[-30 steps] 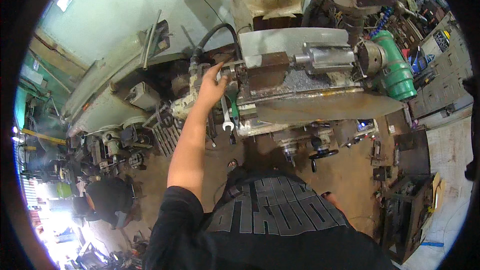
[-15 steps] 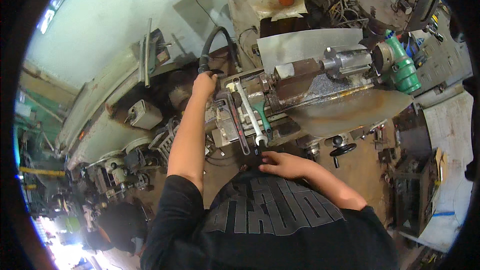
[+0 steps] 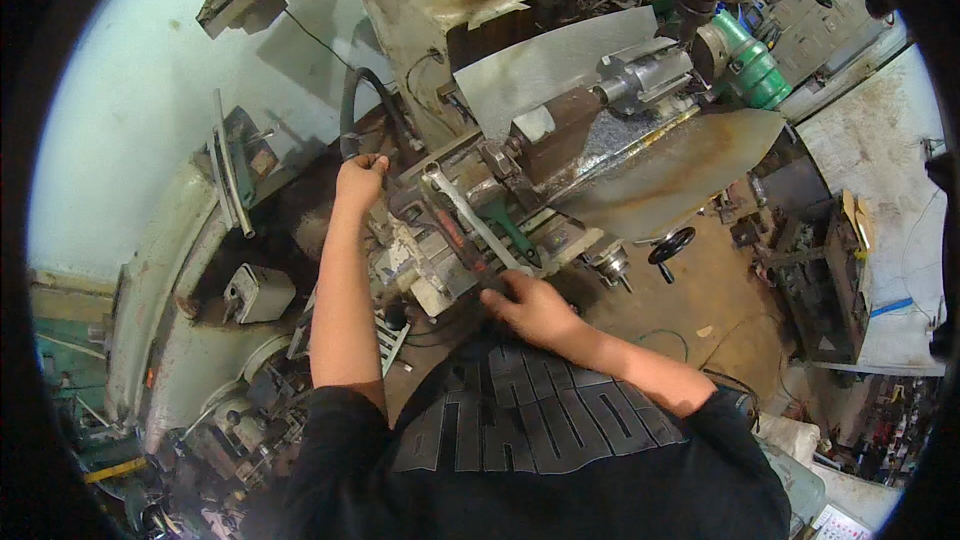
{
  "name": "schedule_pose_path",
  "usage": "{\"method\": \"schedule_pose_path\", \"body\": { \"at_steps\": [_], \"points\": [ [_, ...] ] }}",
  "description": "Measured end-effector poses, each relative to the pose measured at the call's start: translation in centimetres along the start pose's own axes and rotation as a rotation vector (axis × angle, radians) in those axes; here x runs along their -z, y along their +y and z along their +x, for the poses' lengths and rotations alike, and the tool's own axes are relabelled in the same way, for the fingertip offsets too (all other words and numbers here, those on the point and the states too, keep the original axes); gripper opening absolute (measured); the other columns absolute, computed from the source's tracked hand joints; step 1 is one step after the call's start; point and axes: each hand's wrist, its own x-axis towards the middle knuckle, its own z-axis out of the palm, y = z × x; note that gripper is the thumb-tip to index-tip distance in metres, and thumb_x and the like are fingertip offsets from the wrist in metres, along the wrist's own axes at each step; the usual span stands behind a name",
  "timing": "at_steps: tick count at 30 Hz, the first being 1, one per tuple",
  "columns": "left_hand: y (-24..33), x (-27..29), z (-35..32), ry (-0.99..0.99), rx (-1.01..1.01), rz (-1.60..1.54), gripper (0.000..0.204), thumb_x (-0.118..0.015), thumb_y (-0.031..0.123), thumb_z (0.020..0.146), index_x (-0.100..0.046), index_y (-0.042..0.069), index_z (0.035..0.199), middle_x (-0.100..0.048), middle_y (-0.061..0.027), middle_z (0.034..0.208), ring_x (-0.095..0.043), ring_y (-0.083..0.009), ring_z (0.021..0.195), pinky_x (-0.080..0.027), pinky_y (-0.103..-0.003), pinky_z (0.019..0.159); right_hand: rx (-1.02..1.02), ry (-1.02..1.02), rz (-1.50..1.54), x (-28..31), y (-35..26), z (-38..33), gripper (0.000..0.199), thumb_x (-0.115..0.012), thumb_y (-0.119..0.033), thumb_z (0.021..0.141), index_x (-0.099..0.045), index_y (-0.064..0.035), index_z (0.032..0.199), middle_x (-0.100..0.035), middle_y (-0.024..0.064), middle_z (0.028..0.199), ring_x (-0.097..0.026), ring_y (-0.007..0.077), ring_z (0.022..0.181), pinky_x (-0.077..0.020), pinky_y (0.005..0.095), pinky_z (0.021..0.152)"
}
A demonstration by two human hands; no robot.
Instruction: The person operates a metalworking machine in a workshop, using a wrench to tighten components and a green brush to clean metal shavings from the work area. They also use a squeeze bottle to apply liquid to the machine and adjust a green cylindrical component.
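Note:
My left hand [image 3: 360, 183] is closed at the far left end of a lathe, just below a black hose [image 3: 350, 105]. What its fingers hold is hidden. My right hand [image 3: 540, 312] has its fingers curled over the near ends of a pipe wrench [image 3: 452, 230] with a reddish handle and a silver combination wrench [image 3: 470, 214]. I cannot make out which of them it grips. Both wrenches lie side by side on the lathe's tailstock end, slanting toward me. Beside them rests a green-handled tool [image 3: 516, 236], its other end hidden.
A grooved metal workpiece [image 3: 645, 78] is mounted on the lathe, with metal sheets behind and a stained sheet [image 3: 680, 172] in front. A black handwheel [image 3: 671, 245] sticks out below. A green cylinder [image 3: 755, 62] stands at far right, a dark cabinet [image 3: 815, 285] at right.
My right hand has moved forward from beside the wrench ends onto them. My left hand remains by the hose. The view has shifted and turned, so the lathe sits further left and tilted.

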Motion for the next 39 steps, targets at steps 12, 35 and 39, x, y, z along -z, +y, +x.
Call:
{"method": "schedule_pose_path", "body": {
  "at_steps": [12,35,39],
  "points": [
    [5.2,-10.4,-7.5,-0.352,-0.023,-0.595,0.036,-0.062,0.024,0.103,-0.069,-0.003,0.126,-0.071,-0.0074,0.093,-0.065,-0.0157,0.077,-0.055,-0.032,0.069,0.495,0.764,-0.46,6.3,-9.0,-6.4,0.02,-0.071,-0.011,0.093,-0.067,-0.0012,0.109,-0.072,0.0167,0.09,-0.07,0.0325,0.074,-0.0545,0.0394,0.066],
    [6.6,-14.0,-8.1,-0.357,0.256,-0.986,0.038,-0.06,0.021,0.106,-0.061,0.001,0.138,-0.066,-0.0018,0.084,-0.055,-0.0123,0.063,-0.049,-0.027,0.063,0.768,0.739,-0.579,9.5,-11.7,-2.5,0.013,-0.074,-0.008,0.088,-0.065,-0.0013,0.094,-0.07,0.0143,0.083,-0.067,0.0322,0.069,-0.0541,0.039,0.065],
    [6.0,-14.6,-7.6,-0.389,0.153,-1.013,0.036,-0.059,0.021,0.106,-0.063,0.001,0.136,-0.064,0.0004,0.08,-0.05,-0.0104,0.062,-0.044,-0.027,0.059,1.008,0.791,-0.349,9.0,-11.9,-0.1,0.019,-0.066,-0.015,0.097,-0.06,0.0009,0.088,-0.068,0.0157,0.08,-0.066,0.0307,0.069,-0.0536,0.0397,0.071]
  ]
}}
